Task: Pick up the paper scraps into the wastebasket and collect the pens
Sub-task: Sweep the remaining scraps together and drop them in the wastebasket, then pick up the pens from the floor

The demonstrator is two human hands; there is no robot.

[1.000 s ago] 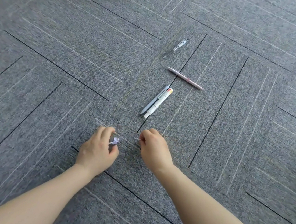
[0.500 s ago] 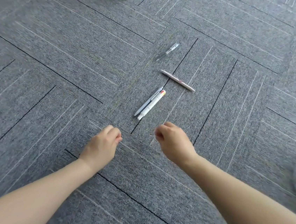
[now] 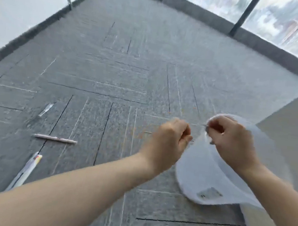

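Nearest the lens, I note both bare forearms reaching forward over the grey carpet. Left hand is curled into a loose fist, fingers pressed together; whether it encloses a paper scrap I cannot tell. Just right of those fingers, the right hand sits over the white wastebasket, its fingers curled in and pinched at the tips above the opening, with something small and grey at the fingertips, too blurred to identify. Wastebasket stands on the carpet, directly below the right fingers and touching a pale panel on its far right side. Well left of the left fingers, and nearer to me, a white pen with a yellow and red end lies on the carpet. Beyond it lies a slim pale pen, then a clear pen further out. Farthest from the fingers, windows run along the room edge
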